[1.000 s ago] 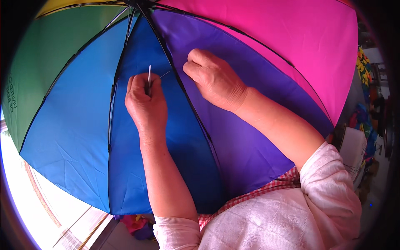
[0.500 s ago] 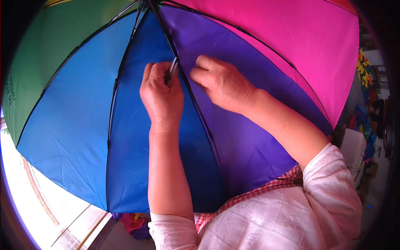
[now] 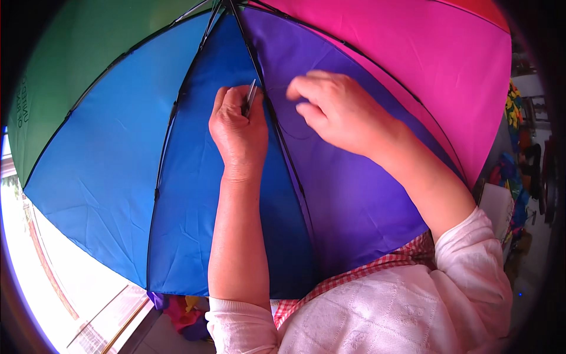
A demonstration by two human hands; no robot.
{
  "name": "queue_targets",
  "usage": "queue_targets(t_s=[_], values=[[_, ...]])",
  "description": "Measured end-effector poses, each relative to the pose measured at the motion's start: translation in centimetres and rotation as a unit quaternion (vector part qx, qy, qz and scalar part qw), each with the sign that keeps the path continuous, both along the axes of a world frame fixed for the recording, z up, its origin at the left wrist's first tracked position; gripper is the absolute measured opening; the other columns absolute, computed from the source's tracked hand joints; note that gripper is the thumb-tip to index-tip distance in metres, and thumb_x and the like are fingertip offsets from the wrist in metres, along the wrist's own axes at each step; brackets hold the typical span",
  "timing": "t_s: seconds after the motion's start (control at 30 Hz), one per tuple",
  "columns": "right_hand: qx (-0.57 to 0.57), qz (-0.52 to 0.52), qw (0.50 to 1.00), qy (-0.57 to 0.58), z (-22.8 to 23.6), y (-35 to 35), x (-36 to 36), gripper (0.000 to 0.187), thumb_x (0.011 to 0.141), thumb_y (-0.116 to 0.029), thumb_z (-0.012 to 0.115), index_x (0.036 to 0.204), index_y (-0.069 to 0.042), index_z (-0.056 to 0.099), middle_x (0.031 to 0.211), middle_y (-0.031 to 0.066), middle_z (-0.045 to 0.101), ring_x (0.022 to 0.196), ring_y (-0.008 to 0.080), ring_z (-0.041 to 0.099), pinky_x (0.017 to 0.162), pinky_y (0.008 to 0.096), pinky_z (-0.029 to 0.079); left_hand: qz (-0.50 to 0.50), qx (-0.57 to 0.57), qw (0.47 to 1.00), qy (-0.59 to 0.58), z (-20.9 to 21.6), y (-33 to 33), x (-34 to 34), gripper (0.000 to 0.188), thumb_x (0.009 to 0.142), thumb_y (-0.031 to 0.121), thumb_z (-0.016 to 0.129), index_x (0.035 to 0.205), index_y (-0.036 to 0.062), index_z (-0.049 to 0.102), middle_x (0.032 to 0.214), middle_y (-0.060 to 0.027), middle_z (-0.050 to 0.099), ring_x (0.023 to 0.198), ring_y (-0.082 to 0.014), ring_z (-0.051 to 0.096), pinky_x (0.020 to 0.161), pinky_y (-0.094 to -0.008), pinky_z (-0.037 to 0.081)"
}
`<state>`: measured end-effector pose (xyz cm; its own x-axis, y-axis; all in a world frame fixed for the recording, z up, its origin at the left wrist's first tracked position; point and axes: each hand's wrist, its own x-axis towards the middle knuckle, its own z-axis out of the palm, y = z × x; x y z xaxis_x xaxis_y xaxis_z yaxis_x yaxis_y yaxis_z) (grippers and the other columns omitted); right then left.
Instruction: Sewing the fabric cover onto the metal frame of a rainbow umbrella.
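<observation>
An opened umbrella (image 3: 200, 135) spreads before me with its inner side showing: green, blue, purple and pink panels on black ribs. My left hand (image 3: 239, 121) is closed beside the rib between the blue and purple panels. In it is a small pair of metal snips (image 3: 251, 94), its pointed end sticking up past the fingers. Over the purple panel (image 3: 354, 200) hovers my right hand (image 3: 339, 109), fingers curled and slightly blurred. What those fingers pinch, if anything, is too small to make out. A faint dark thread-like curve (image 3: 289, 134) shows below them on the purple cloth.
Black ribs (image 3: 175, 112) run from the hub at the top toward the panel edges. Below, a red checked apron (image 3: 365, 265) touches the umbrella's lower edge. Colourful cloth (image 3: 183, 315) lies at lower left; a pale box-like object (image 3: 496, 206) and more cloth stand at right.
My right hand has moved right and away from the rib, its fingers loosening a little. The umbrella and my left hand with the snips have shifted slightly to the right.
</observation>
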<state>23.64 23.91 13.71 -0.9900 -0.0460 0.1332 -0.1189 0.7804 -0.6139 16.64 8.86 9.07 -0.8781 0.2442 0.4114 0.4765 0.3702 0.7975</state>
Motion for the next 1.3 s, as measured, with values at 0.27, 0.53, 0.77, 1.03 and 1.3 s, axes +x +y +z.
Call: queue_targets(t_s=[0.27, 0.53, 0.77, 1.03, 1.3], values=[[0.178, -0.042, 0.946, 0.266, -1.6, 1.5, -2.5, 0.003, 0.077, -0.005, 0.059, 0.075, -0.005, 0.061, 0.092, 0.0108, 0.061, 0.091, 0.0277, 0.058, 0.076, 0.0384, 0.047, -0.019, 0.044, 0.999, -0.013, -0.1, -0.2, 0.3, 0.012, 0.079, -0.002, 0.064, 0.089, 0.0044, 0.063, 0.082, -0.003, 0.053, 0.063, -0.0106, 0.049, 0.057, -0.0238, 0.041], [-0.676, -0.073, 0.733, 0.011, 6.2, 7.3, 5.9, 0.01, 0.093, -0.013, 0.053, 0.092, -0.007, 0.06, 0.091, 0.0066, 0.063, 0.096, 0.0188, 0.061, 0.077, 0.0318, 0.049, -0.096, 0.009, 0.995, -0.023, 1.1, 0.1, 0.9, 0.037, 0.075, -0.004, 0.065, 0.109, 0.0099, 0.063, 0.091, -0.0006, 0.047, 0.063, -0.0063, 0.042, 0.057, -0.0204, 0.039], [-0.6, -0.04, 0.799, 0.025, 10.2, 13.7, 11.9, 0.013, 0.096, -0.011, 0.05, 0.106, -0.005, 0.054, 0.084, 0.0023, 0.053, 0.081, 0.0121, 0.054, 0.064, 0.0224, 0.046, -0.056, -0.021, 0.996, -0.073, 1.2, 0.8, 1.1, 0.037, 0.072, -0.002, 0.067, 0.107, 0.0101, 0.064, 0.093, -0.0054, 0.052, 0.071, -0.0142, 0.053, 0.063, -0.0252, 0.046], [-0.615, -0.064, 0.782, 0.075, 7.9, 15.0, 11.0, 0.009, 0.095, -0.012, 0.051, 0.101, -0.006, 0.055, 0.084, 0.0027, 0.059, 0.077, 0.0114, 0.058, 0.069, 0.0247, 0.049, -0.004, -0.169, 0.981, 0.099, 2.8, 1.5, -0.6, 0.017, 0.071, 0.005, 0.068, 0.088, 0.0071, 0.067, 0.093, -0.0089, 0.055, 0.078, -0.0243, 0.06, 0.065, -0.0335, 0.049], [-0.048, 0.038, 0.99, 0.125, 0.1, 3.3, 2.7, 0.016, 0.079, 0.003, 0.057, 0.095, 0.0, 0.058, 0.081, 0.0141, 0.062, 0.08, 0.0265, 0.063, 0.069, 0.0337, 0.049, -0.039, -0.049, 0.981, -0.183, 7.7, 1.7, -1.6, 0.006, 0.077, 0.009, 0.068, 0.078, 0.0034, 0.066, 0.069, -0.0022, 0.061, 0.059, -0.0104, 0.053, 0.053, -0.0247, 0.042]])
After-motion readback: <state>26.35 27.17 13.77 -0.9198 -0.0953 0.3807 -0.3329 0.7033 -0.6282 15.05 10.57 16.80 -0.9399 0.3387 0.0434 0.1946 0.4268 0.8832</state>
